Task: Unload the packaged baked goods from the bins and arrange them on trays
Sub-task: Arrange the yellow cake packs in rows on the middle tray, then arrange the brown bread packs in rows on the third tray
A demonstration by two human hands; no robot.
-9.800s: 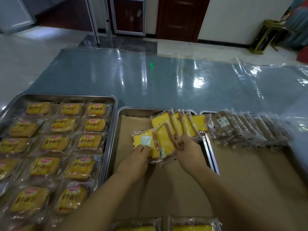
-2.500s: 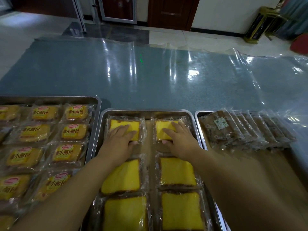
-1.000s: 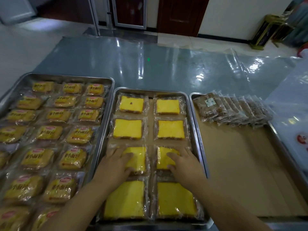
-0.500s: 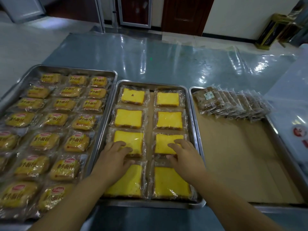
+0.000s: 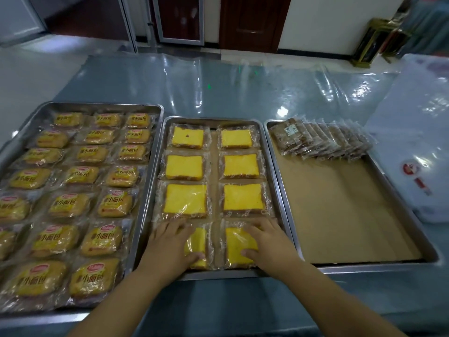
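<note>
The middle metal tray (image 5: pixel 277 166) holds several wrapped yellow cake slices in two columns. My left hand (image 5: pixel 170 244) lies flat on the nearest left slice (image 5: pixel 198 246), fingers spread over its wrapper. My right hand (image 5: pixel 267 242) presses flat on the nearest right slice (image 5: pixel 237 246). The left tray (image 5: pixel 159 152) is filled with several wrapped small buns (image 5: pixel 114 205). In the right tray (image 5: pixel 408 198), lined with brown paper, a leaning row of brown packaged cakes (image 5: pixel 320 138) stands at the far end.
The trays sit side by side on a grey table under clear plastic sheeting (image 5: pixel 230 88). A white plastic bag (image 5: pixel 418 152) lies right of the right tray. Doors and a wall stand beyond the table.
Both hands slid toward me from the third row of slices onto the nearest row. The camera pulled back, showing the whole trays.
</note>
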